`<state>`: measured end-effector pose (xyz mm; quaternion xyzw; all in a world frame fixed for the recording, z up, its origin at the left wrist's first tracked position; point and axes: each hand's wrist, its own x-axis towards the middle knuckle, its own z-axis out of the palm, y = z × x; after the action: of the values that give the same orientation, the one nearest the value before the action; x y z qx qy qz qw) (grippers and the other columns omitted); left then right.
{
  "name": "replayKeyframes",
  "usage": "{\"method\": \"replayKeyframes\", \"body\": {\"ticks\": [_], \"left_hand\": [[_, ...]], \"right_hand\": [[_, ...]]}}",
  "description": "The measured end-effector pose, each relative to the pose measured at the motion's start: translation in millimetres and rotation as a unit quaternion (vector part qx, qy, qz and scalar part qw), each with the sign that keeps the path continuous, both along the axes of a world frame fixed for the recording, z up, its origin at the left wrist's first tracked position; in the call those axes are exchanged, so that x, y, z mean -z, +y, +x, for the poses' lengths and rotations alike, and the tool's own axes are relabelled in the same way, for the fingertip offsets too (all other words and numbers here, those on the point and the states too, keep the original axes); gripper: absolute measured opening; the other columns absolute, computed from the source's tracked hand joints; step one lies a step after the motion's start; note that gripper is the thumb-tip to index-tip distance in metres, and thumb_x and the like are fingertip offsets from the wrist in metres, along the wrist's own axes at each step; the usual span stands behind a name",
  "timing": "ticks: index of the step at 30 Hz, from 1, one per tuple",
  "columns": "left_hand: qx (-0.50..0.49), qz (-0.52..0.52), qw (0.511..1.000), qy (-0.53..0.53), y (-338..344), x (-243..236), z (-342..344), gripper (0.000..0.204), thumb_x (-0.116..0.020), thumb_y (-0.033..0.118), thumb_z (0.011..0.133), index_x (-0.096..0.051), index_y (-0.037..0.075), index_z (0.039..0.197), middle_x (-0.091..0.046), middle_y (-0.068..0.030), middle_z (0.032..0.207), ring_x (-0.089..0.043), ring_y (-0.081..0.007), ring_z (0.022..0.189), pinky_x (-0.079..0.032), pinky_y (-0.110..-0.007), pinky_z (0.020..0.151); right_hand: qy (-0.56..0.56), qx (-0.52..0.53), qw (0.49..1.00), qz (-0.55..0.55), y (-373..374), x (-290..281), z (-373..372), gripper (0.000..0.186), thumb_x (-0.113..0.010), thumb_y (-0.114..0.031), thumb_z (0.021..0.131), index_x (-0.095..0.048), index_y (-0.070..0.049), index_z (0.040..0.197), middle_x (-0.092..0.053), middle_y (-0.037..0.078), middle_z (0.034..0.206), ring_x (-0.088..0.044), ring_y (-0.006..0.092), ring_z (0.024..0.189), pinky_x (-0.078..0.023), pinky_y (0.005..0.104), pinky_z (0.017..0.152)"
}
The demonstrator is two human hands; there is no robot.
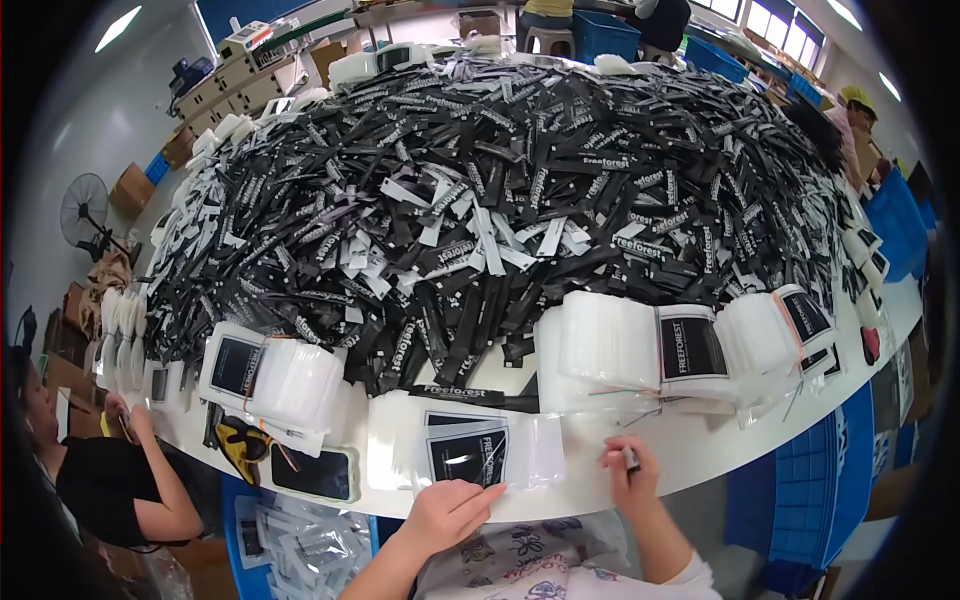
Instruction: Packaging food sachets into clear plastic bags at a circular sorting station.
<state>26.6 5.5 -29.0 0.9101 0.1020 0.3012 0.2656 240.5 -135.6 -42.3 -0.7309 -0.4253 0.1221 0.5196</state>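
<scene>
My left hand [452, 513] has its curled fingers on the near edge of clear plastic pouches [531, 450] with black printed labels, lying at the table's front edge. My right hand [630, 470] is just right of them, fingers closed round a small dark object [632, 460] that I cannot make out well. A black strip [450, 393] lies behind the pouches. Bundles of white pouches with black labels stand to the left [290, 385] and right [610, 355] of my hands. A phone [310, 474] lies face up left of the pouches, beside a yellow and black tool [240, 450].
A large heap of black and white strips [500, 160] covers the curved white table [725, 455]. Co-workers are at the left [110, 480] and far right [856, 130]. Blue crates [800, 500] stand below the table's right side. A fan [85, 210] stands back left.
</scene>
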Motion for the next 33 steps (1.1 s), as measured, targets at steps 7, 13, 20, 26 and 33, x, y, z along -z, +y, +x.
{"method": "replayKeyframes", "body": {"ticks": [7, 13, 20, 26, 33], "left_hand": [[-0.007, 0.01, 1.0, -0.028, -6.2, -6.8, 15.4, 0.036, -0.062, -0.002, 0.056, -0.063, 0.004, 0.092, -0.052, -0.0034, 0.062, -0.051, -0.0179, 0.051, -0.04, -0.028, 0.044], [0.046, 0.004, 0.999, 0.01, -25.8, -5.8, 10.5, 0.035, -0.066, 0.006, 0.059, -0.062, 0.007, 0.094, -0.053, -0.0018, 0.063, -0.053, -0.0168, 0.056, -0.04, -0.026, 0.047], [-0.038, -0.011, 0.998, -0.051, -18.5, -15.7, 7.5, 0.085, -0.074, 0.031, 0.056, -0.033, 0.013, 0.128, -0.032, -0.0196, 0.125, -0.036, -0.0374, 0.111, -0.034, -0.046, 0.085], [0.013, -0.074, 0.997, 0.011, -9.5, -12.0, 4.7, 0.086, -0.075, 0.031, 0.054, -0.034, 0.01, 0.126, -0.032, -0.021, 0.124, -0.036, -0.0381, 0.11, -0.03, -0.045, 0.092], [-0.059, -0.001, 0.99, 0.128, -18.3, -24.3, 0.3, 0.08, -0.072, 0.034, 0.056, -0.039, 0.01, 0.125, -0.037, -0.0157, 0.119, -0.039, -0.0308, 0.106, -0.03, -0.045, 0.092]], "right_hand": [[0.281, 0.085, 0.956, 0.015, -9.1, 12.6, -16.7, 0.022, -0.045, -0.015, 0.088, -0.04, -0.007, 0.069, -0.035, -0.002, 0.052, -0.036, 0.0079, 0.045, -0.027, 0.023, 0.04], [0.352, 0.023, 0.935, -0.051, -3.5, -10.2, -29.1, 0.021, -0.064, -0.011, 0.076, -0.045, -0.004, 0.073, -0.045, -0.002, 0.062, -0.042, 0.0066, 0.054, -0.034, 0.023, 0.047], [0.361, -0.026, 0.932, -0.02, 19.3, -36.9, -79.9, 0.028, -0.071, -0.001, 0.067, -0.054, 0.001, 0.089, -0.058, 0.003, 0.067, -0.058, 0.0105, 0.064, -0.046, 0.0219, 0.052], [0.149, -0.121, 0.973, -0.131, 26.7, -43.9, -88.0, 0.021, -0.066, -0.016, 0.074, -0.06, 0.001, 0.085, -0.059, 0.009, 0.068, -0.049, 0.0091, 0.057, -0.04, 0.0242, 0.051], [0.166, -0.077, 0.979, -0.094, 26.7, -43.6, -101.0, 0.021, -0.066, -0.014, 0.075, -0.059, 0.001, 0.088, -0.06, 0.009, 0.07, -0.052, 0.0097, 0.063, -0.043, 0.027, 0.054]]}}
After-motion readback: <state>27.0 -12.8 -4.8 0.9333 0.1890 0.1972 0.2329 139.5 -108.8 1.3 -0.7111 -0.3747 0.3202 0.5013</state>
